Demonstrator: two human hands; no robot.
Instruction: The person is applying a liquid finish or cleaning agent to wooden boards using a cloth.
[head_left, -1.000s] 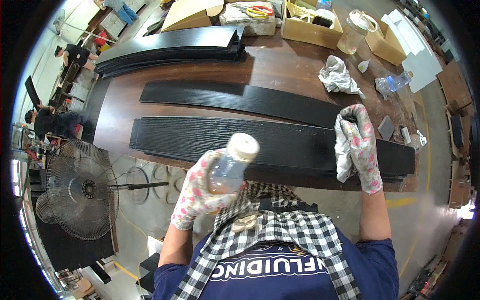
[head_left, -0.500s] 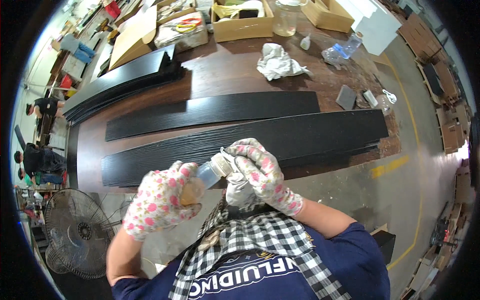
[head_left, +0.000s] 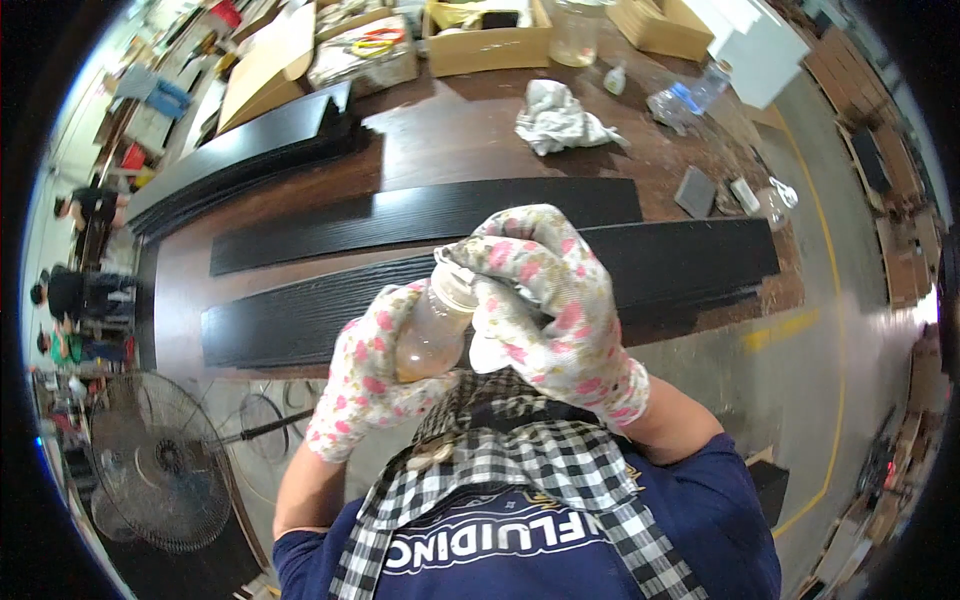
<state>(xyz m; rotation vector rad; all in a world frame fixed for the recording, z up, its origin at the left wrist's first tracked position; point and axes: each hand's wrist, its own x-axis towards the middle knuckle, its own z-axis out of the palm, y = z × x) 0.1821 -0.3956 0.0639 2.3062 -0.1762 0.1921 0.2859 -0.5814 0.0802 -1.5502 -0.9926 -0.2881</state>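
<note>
Since the half-second-earlier frame the bottle (head_left: 430, 338) has swung more upright and both hands have shifted right; table items look unmoved. Nearest: bottle is up in the air by the table's near edge, between the hands. Left hand (head_left: 370, 380) has fingers curled round the bottle's body, firm wrap. Right hand (head_left: 565, 310) has fingers bent in close at the white neck (head_left: 455, 287), with a bunched pale cloth (head_left: 488, 352) under the palm; exact fingertip contact hidden, can't tell if the mouth is open. Main risk: a spill, if the mouth is open and the bottle tips too far or the left hand squeezes soft walls. Gloves could also slip on a wet surface and drop it past the near edge. Just beyond, the black board stack (head_left: 680, 265) runs along that edge; drips could mark its top board, and a forearm bump could push uneven ends over. Behind it, a single black board (head_left: 420, 225) could catch splashes too. Farther, a crumpled white rag (head_left: 560, 122) and a clear bottle (head_left: 710, 88) toward the table's (head_left: 450, 145) far-right corner; bottle could topple if knocked. Open cardboard box (head_left: 488, 52) at the far edge, low risk.
</note>
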